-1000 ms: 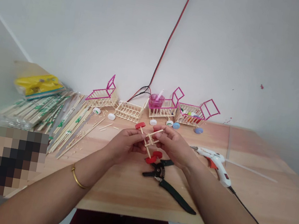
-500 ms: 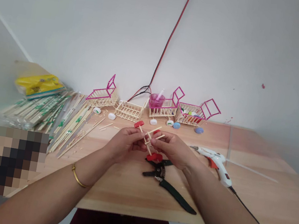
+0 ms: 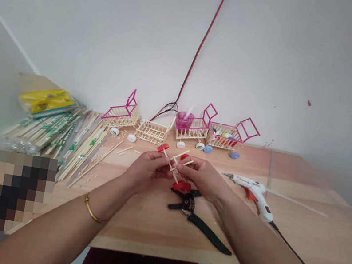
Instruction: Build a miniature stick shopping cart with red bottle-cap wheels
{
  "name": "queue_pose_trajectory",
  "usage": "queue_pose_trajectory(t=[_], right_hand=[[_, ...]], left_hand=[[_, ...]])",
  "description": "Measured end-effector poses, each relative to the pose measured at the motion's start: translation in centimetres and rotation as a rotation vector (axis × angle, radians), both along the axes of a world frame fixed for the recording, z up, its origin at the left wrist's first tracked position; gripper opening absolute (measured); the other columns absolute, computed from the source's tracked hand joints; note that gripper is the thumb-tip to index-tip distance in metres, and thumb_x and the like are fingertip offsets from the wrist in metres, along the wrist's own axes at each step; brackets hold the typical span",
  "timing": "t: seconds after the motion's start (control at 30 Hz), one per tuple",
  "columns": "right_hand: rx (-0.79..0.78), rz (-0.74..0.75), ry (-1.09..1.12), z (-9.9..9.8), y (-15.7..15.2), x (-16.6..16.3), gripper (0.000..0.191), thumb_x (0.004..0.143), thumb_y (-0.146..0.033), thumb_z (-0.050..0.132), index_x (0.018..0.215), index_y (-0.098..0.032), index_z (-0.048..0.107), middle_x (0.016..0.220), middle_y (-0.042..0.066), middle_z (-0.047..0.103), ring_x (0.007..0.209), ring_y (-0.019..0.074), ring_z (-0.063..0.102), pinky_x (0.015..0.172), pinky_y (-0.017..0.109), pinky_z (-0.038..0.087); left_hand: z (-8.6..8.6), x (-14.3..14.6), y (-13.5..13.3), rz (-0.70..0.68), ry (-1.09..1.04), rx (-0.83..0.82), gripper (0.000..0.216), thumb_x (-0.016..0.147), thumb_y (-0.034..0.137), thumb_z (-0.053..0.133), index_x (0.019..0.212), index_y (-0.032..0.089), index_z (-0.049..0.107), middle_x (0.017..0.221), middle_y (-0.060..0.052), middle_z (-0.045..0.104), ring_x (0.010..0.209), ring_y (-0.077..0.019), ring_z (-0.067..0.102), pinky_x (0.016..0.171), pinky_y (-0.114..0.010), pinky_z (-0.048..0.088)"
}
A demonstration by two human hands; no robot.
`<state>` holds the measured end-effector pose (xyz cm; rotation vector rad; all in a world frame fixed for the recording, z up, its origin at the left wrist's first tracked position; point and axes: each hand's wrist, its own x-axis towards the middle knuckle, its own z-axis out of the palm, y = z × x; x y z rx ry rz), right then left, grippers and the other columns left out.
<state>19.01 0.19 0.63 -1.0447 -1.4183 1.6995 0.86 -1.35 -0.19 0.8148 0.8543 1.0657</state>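
Together, the left hand (image 3: 148, 166) and right hand (image 3: 199, 173) pinched a red-wheeled stick chassis (image 3: 174, 174) at the picture's centre, with green-handled cutters (image 3: 207, 233) just below it.

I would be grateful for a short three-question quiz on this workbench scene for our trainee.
1. The left hand and right hand hold a stick frame. Its wheels are: A) white; B) red; C) blue.
2. True or false: in the view, the glue gun lies left of the green-handled cutter.
3. How many of the four small carts along the wall have purple handles?

Key: 1. B. 2. False; it lies to the right. 3. Three.
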Motion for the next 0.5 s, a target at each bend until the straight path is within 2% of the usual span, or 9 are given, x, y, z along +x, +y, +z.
queue_pose_trajectory(t=[0.17, 0.3, 0.5], right_hand=[[0.002, -0.004, -0.05, 0.04, 0.15, 0.09, 0.037, 0.067, -0.05, 0.079, 0.075, -0.017, 0.066, 0.067, 0.0, 0.063, 0.058, 0.01, 0.049, 0.055, 0.025, 0.035], [0.047, -0.059, -0.098, 0.03, 0.43, 0.34, 0.042, 0.073, -0.058, 0.071, 0.077, -0.017, 0.067, 0.077, 0.003, 0.066, 0.063, 0.0102, 0.052, 0.058, 0.024, 0.038], [0.118, -0.086, -0.096, 0.35, -0.07, 0.05, 0.033, 0.073, -0.051, 0.074, 0.076, -0.019, 0.066, 0.068, 0.0, 0.063, 0.059, 0.0116, 0.054, 0.053, 0.024, 0.039]], left_hand=[[-0.15, -0.11, 0.11, -0.005, 0.0, 0.013, 0.025, 0.07, 0.032, 0.077, 0.077, 0.009, 0.07, 0.064, -0.004, 0.066, 0.058, -0.011, 0.061, 0.065, -0.027, 0.056], [-0.12, -0.27, 0.27, 0.039, -0.048, 0.013, 0.022, 0.072, 0.03, 0.076, 0.077, 0.01, 0.07, 0.065, -0.004, 0.067, 0.059, -0.0107, 0.062, 0.065, -0.026, 0.056], [-0.24, -0.11, 0.19, 0.029, -0.113, 0.03, 0.023, 0.072, 0.029, 0.078, 0.08, 0.009, 0.071, 0.072, -0.005, 0.07, 0.065, -0.0123, 0.066, 0.07, -0.027, 0.057]])
